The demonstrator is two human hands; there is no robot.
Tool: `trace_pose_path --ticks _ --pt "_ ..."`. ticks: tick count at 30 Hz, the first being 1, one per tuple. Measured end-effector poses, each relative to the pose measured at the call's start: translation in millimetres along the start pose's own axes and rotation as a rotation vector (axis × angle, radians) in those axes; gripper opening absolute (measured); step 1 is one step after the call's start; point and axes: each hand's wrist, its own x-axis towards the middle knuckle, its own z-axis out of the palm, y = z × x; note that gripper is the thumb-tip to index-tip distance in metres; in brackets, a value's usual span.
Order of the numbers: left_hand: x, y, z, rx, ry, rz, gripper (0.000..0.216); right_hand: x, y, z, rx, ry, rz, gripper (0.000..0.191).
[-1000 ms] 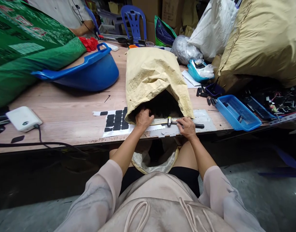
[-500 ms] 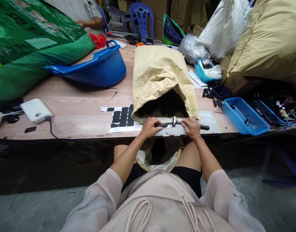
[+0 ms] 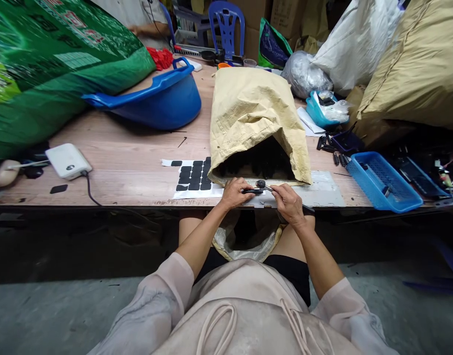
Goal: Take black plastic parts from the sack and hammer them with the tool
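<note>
At the table's front edge, my right hand [image 3: 289, 203] is closed around a small hammer [image 3: 261, 184], gripping its metal shaft. Its black handle end sticks out behind my hand. The hammer's head, with a dark round face showing, is just by the fingertips of my left hand [image 3: 233, 194]. Those fingers pinch a slim black piece [image 3: 253, 191] low over the tabletop; its exact kind is unclear. Right behind both hands lies a tan woven sack [image 3: 256, 98], its mouth gaping toward me with dark contents inside. A sheet of black rounded stickers [image 3: 195, 176] is left of my left hand, partly under the sack.
A blue basin [image 3: 152, 106] and a large green bag [image 3: 71, 64] occupy the left side, with a white box [image 3: 68, 160] and its cable nearer. On the right are a blue basket [image 3: 383, 182] and small black parts. Another person's arm shows at the far left.
My right hand has turned the hammer: its dark face shows instead of the yellowish one, and its handle end has dropped toward the edge. The whole view has shifted slightly.
</note>
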Motion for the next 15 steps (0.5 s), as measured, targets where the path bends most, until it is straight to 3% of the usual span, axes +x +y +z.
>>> trace_pose_path --ticks 8,15 --pt "0 1 0 -0.015 0.012 -0.017 0.021 3 -19 -4 0.063 0.023 0.019 0.035" --pt "0 6 -2 -0.036 0.007 -0.051 0.018 -1 -19 0 -0.076 -0.050 -0.023 0.030"
